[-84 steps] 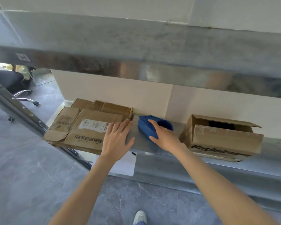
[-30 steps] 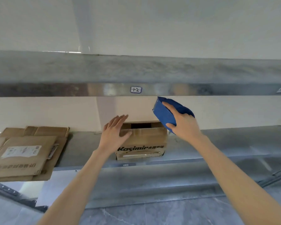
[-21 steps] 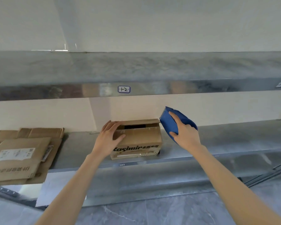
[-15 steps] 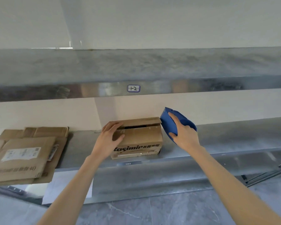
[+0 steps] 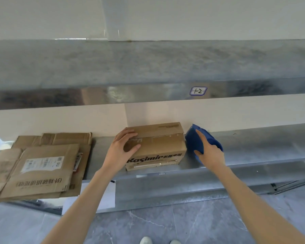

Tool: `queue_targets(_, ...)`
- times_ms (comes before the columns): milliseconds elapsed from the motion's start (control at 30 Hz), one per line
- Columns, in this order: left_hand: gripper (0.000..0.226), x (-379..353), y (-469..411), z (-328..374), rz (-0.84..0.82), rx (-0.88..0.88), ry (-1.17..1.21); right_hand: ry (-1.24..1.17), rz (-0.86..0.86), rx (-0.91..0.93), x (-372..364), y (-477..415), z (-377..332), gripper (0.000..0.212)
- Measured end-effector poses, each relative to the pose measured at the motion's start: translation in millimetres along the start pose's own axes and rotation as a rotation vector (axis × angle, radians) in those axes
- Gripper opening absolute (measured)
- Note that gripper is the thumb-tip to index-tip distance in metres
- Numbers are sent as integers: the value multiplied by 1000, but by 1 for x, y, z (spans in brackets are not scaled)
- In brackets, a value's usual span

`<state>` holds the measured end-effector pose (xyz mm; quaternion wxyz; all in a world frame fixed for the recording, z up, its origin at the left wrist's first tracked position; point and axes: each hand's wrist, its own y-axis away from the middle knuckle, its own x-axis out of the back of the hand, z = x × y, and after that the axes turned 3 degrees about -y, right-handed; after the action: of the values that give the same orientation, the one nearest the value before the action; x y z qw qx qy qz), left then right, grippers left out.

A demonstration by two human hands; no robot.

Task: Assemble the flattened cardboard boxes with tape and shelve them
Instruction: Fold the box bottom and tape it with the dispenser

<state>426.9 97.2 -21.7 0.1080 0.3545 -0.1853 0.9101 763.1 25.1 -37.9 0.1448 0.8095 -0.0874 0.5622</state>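
A brown cardboard box (image 5: 158, 147) printed "Kasimir" stands on the metal shelf (image 5: 253, 143) against the wall, its top flaps down. My left hand (image 5: 121, 150) grips the box's upper left corner, fingers curled over the top edge and thumb on the front face. My right hand (image 5: 208, 154) holds a blue tape dispenser (image 5: 194, 140) just right of the box, index finger stretched along its top. A stack of flattened cardboard boxes (image 5: 40, 164) lies on the shelf's left end and overhangs the front edge.
A second metal shelf (image 5: 148, 67) runs overhead, with a label (image 5: 198, 90) reading "1-2" on its front lip. A white sheet of paper (image 5: 106, 196) hangs below the lower shelf. Grey tiled floor (image 5: 165, 224) lies beneath, with my shoes at the bottom edge.
The box's top flaps have gone from open to down. My left hand shifted onto the box's top left corner. My right hand lowered the dispenser beside the box.
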Motion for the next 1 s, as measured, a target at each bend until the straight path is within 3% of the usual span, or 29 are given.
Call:
queue_targets(333, 36, 0, -8, 3, -52, 6, 20, -110, 16, -3, -23, -8, 15, 82)
queue_targets(533, 34, 2, -11, -2, -79, -22, 47, -227, -86, 24, -14, -22, 23, 83)
queue_targets(733, 28, 0, -14, -10, -91, -10, 65, -105, -104, 45, 12, -24, 22, 62)
queue_targets(867, 26, -1, -15, -14, -128, 6, 68, 10, 103, 37, 30, -27, -2, 50)
queue_targets(933, 26, -1, -15, -14, -143, 12, 68, -130, 200, 147, 32, -30, -22, 46)
queue_targets(1000, 26, -2, -16, -13, -147, 6, 75, -331, 164, 258, 29, -30, -45, 48)
